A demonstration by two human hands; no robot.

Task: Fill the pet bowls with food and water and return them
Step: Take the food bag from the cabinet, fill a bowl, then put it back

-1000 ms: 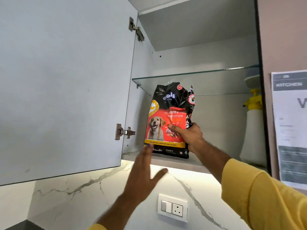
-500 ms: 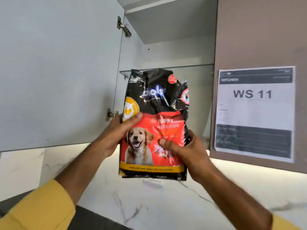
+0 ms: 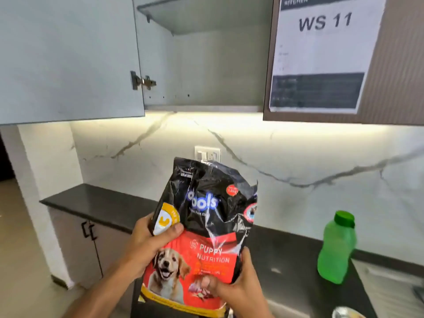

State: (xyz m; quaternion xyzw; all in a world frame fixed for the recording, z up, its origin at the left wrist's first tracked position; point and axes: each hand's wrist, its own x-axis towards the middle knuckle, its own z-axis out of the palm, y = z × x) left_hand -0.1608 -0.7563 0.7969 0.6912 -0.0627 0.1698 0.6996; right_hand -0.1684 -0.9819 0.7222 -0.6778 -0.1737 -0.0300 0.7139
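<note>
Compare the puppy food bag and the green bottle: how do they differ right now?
The puppy food bag is gripped in both hands, left hand on its side and right hand near its bottom corner; the green bottle stands untouched on the dark counter. The bag is black and red, soft and crumpled; the bottle is translucent green and rigid, its lid on. The bag looks larger from here. Both are upright.

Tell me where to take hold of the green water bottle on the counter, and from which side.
Take the green bottle round its body, below the green cap. Come from its left or front: it stands upright on the dark counter, and nothing stands close to it on those sides. Both hands now hold the puppy food bag, so free one first.
</note>
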